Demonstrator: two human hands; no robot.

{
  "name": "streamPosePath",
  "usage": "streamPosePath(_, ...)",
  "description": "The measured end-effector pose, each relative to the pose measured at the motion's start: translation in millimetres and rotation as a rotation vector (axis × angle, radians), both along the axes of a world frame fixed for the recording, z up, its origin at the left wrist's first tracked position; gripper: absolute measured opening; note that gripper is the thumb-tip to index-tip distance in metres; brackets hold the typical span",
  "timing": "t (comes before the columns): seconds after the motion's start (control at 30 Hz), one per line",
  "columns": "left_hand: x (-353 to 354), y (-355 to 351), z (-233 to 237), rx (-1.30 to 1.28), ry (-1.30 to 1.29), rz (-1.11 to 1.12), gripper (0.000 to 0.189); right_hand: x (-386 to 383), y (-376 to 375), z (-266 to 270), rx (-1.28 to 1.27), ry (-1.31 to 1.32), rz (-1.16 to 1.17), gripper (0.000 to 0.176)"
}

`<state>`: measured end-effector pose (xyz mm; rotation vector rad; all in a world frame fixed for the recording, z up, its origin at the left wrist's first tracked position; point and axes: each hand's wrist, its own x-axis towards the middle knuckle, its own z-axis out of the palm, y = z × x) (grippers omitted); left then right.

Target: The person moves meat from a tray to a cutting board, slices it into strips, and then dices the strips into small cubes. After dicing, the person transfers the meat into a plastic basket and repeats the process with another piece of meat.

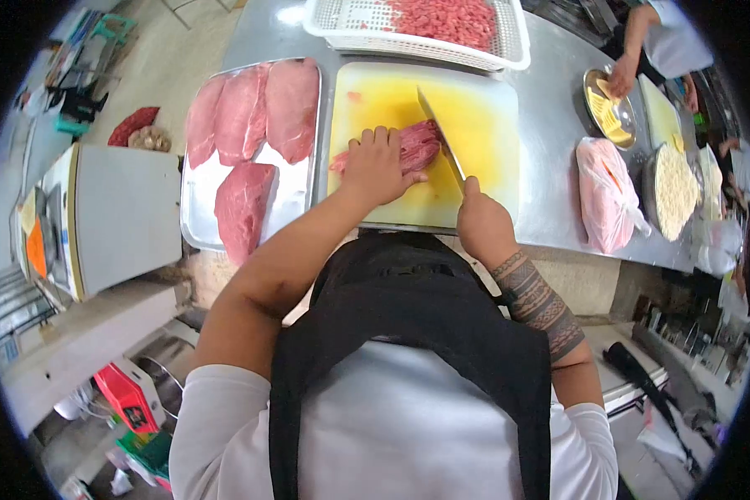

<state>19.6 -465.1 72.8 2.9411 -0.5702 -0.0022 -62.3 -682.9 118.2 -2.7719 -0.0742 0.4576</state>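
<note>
Metal table (550, 125), white basket (417, 47) beyond, tray (198, 200) alongside, knife (441, 133) at meat (415, 150)

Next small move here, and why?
Probably tuck the left thumb back before slicing: the left hand holds the meat on the cutting board with that thumb pointing toward the knife, while the right hand has the blade at the meat's right end.
</note>
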Motion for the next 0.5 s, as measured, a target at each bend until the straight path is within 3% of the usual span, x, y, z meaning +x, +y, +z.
streamPosePath(0.1,32.1,11.7,17.8,-0.116,0.332,0.051,0.085,7.2,-19.5,-2.6,0.037,-0.019,-0.02,0.023)
streamPosePath(0.2,74.3,29.8,-3.6,-0.312,0.135,0.368,0.076,10.9,-22.8,-4.3,0.053,-0.026,0.001,0.022)
streamPosePath(0.3,118.8,35.1,-34.9,-0.228,0.095,0.457,0.061,13.7,-27.2,-2.5,0.066,0.014,0.024,0.026)
streamPosePath(0.4,108.0,6.7,-40.5,-0.282,-0.051,0.304,0.051,17.2,-32.8,-2.5,0.073,0.009,0.024,0.028)
streamPosePath(0.5,76.8,-19.3,-20.6,-0.289,0.196,0.088,0.042,19.7,-43.9,-2.4,0.182,0.037,0.03,0.028)
